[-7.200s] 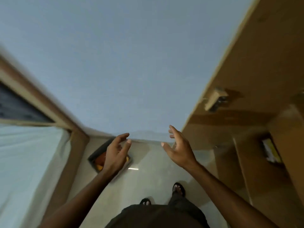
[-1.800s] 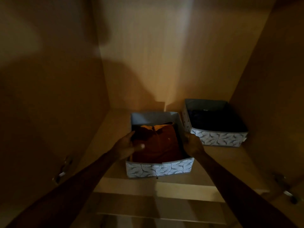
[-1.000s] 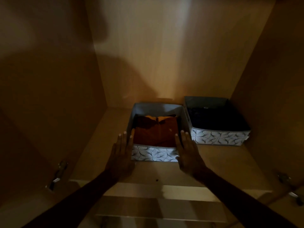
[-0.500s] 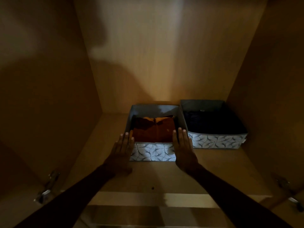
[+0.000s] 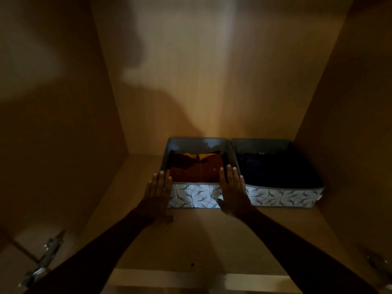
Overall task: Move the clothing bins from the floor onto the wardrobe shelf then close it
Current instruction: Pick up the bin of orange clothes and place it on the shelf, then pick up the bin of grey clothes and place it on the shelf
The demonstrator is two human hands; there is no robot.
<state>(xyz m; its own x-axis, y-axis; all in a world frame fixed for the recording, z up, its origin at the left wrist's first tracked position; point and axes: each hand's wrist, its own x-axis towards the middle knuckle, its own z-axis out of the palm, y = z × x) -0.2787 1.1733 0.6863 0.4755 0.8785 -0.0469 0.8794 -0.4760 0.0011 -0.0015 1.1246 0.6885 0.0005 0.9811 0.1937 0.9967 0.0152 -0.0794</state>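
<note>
Two fabric bins with a white leaf pattern stand side by side at the back of the wooden wardrobe shelf. The left bin holds folded orange and brown clothes. The right bin holds dark clothes. My left hand lies flat with fingers straight against the left bin's front left corner. My right hand lies flat against its front right corner, its fingertips over the rim. Neither hand grips anything.
Wooden side walls close the compartment at left and right. A metal door hinge shows at the lower left and another at the lower right. The shelf's pale front edge runs under my forearms.
Both hands let go of the left bin's sides and went flat on its front. The bin slid back until it stood level with the right bin near the rear wall.
</note>
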